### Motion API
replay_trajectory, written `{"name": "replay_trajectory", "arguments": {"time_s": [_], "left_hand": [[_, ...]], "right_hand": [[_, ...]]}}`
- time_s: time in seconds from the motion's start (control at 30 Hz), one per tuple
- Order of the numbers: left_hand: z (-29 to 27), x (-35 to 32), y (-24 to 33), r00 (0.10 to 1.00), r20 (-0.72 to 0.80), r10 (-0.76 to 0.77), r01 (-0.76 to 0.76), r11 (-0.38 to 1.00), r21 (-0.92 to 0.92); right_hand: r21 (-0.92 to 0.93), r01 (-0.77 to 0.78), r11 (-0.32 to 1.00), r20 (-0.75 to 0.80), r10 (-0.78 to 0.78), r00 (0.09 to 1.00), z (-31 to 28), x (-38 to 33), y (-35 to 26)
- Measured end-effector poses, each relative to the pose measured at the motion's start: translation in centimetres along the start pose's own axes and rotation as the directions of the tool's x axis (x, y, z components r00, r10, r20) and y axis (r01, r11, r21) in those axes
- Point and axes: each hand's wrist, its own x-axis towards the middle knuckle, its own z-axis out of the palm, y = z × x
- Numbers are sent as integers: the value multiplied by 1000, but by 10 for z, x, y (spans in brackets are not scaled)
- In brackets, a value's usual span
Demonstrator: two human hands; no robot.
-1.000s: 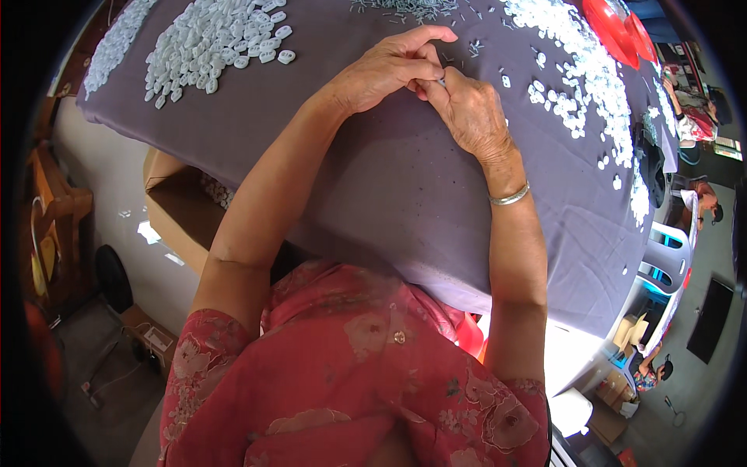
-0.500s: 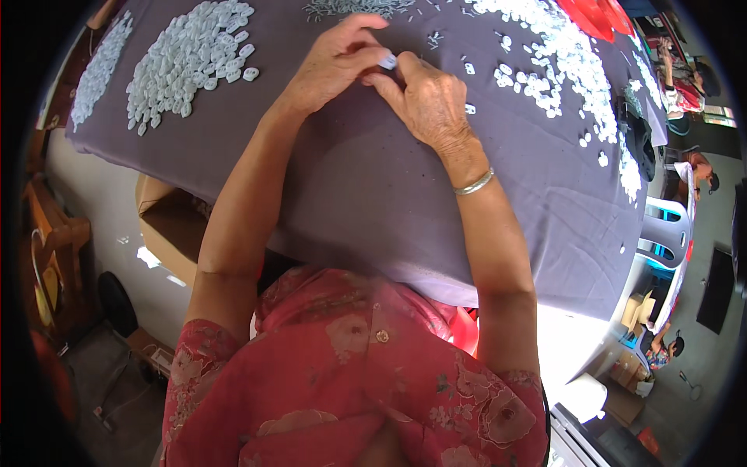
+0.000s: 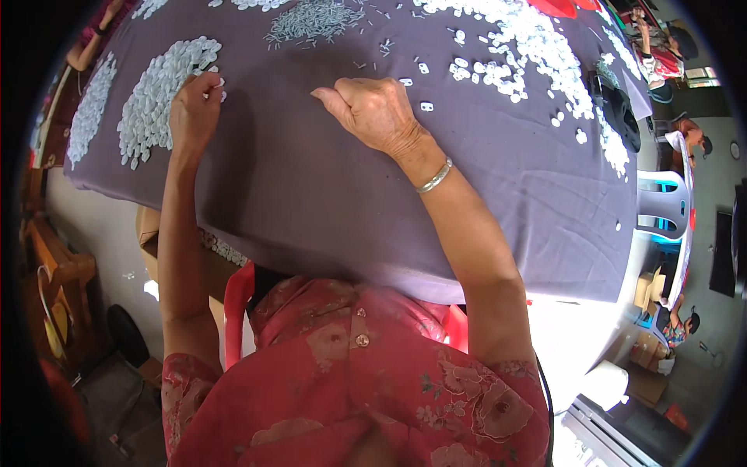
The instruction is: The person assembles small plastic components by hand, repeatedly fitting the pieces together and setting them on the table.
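The pile of white pieces [image 3: 156, 95] lies just left of my left hand [image 3: 194, 115], which is curled in; I cannot tell whether it holds one. My right hand [image 3: 375, 113] is loosely bent, contents hidden. Beyond it, small grey pins [image 3: 313, 23] lie heaped on the surface [image 3: 311, 187].

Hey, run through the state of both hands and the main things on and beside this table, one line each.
Left hand: fingers curled, at the heap's edge; grip unclear
Right hand: loosely curled above the cloth; contents hidden
Heap of white oval pieces: piled up
Grey pins: heaped, some scattered
White pieces at right: spread out, some lying singly
Purple-grey tablecloth: creased at right
Cardboard box: open, white pieces inside
Bracelet: worn on right wrist
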Motion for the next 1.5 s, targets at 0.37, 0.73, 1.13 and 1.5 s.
{"name": "replay_trajectory", "arguments": {"time_s": [0.37,0.73,1.13,1.5], "left_hand": [[54,-2,100,983,19,182,-152,872,-466],[97,-13,115,979,136,-150,196,533,-823],[87,-11,121,987,160,15,141,397,-907],[89,-12,124,968,224,116,173,342,-924]], "right_hand": [[-86,-662,745,-70,658,750,-76,-20,85],[-241,-656,715,111,692,713,-58,-5,86],[249,-712,657,156,698,699,-55,2,37],[714,-627,311,228,744,628,-13,2,14]]}}
